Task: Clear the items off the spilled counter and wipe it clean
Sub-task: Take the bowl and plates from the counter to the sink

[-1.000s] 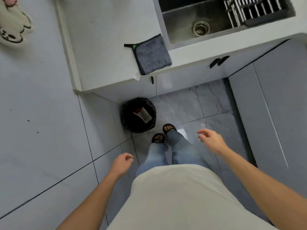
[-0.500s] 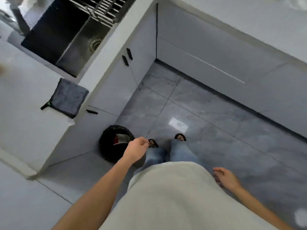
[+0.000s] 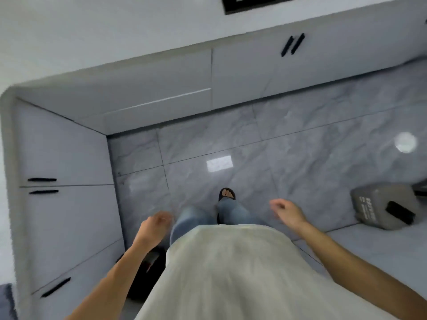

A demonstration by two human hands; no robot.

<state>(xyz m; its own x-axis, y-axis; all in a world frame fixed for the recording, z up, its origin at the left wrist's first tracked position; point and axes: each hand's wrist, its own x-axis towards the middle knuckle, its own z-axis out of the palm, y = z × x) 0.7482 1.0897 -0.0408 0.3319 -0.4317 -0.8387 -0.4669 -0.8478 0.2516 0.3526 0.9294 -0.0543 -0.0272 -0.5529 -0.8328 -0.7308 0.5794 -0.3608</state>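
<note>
Standing in the corner of the kitchen, the person looks down past a pale shirt at both hands, which hang just beside the hips and carry nothing: the left hand (image 3: 155,224) has its fingers loosely curled and the right hand (image 3: 285,210) hangs relaxed, though motion blur softens both. Below the left forearm a black bin (image 3: 147,269) stands on the floor, close against the cabinet fronts. At the bottom left corner of the view, on the counter's near edge, a sliver of grey is probably the wiping cloth (image 3: 5,301), too cropped to be sure. Off to the right a grey box-like object (image 3: 383,205) sits on a pale ledge. Further out, the L-shaped counter (image 3: 92,38) runs along the top of the view, its white top mostly bare here, with a dark appliance (image 3: 249,4) at its far edge. No spill or items to clear show in this view, so the sensible step is probably to steady the head, locate the soiled stretch, then lift items off with both free hands before wiping.
</note>
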